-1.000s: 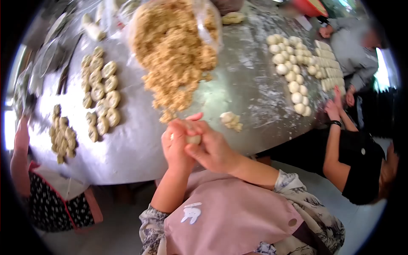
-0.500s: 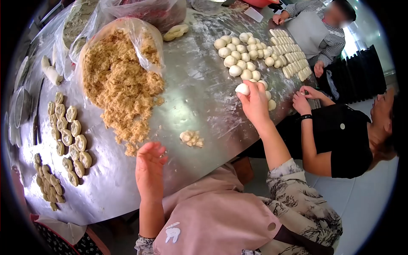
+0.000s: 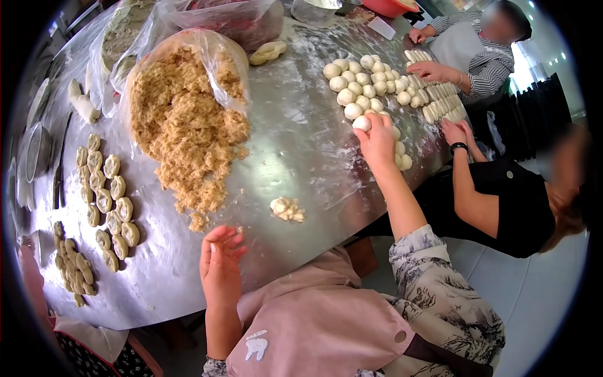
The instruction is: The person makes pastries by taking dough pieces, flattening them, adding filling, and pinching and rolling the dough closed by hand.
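My right hand (image 3: 379,146) reaches to the near edge of a group of round white dough balls (image 3: 345,96). Its thumb and fingers close on one dough ball (image 3: 362,123), right beside the others. Near the table's front edge, my left hand (image 3: 221,261) is raised with the fingers loosely curled and apart, nothing in it. A few crumbs show by its fingertips. Just beyond it lies a heap of crumbly tan filling (image 3: 188,138), spilling from a clear plastic bag. A small pile of pale dough bits (image 3: 287,210) sits between my two hands.
Flattened dough pieces (image 3: 114,223) and darker dough strips (image 3: 74,267) lie at the left of the metal table (image 3: 264,157). A sieve (image 3: 39,152) is at the far left. Two people work at the right, one with a hand (image 3: 435,71) over rows of elongated dough pieces (image 3: 443,105).
My right hand has brought its dough ball closer against the group. My left hand has dipped slightly. The person in stripes has moved a hand over the dough rows.
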### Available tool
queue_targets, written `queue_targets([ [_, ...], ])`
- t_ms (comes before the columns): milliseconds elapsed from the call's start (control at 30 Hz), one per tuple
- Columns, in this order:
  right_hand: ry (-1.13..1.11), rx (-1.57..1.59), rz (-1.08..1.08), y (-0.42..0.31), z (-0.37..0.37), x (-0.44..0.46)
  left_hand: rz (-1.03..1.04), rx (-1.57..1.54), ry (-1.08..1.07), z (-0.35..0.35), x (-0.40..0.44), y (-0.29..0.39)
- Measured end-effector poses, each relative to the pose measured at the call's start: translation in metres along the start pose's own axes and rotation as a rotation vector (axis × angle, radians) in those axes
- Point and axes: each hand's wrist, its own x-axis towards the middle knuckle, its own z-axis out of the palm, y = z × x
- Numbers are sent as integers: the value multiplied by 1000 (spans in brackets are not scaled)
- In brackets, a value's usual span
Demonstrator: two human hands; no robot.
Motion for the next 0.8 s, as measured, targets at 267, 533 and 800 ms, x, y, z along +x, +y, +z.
queue_targets([
  [267,83,-112,-151,0,6,-2,123,44,198,-57,-24,25],
  [533,14,-179,-190,16,11,-15,562,488,968,-106,-38,67],
  [800,-312,193,-218,-132,-1,-62,166,1488,1397,-187,-11,112],
])
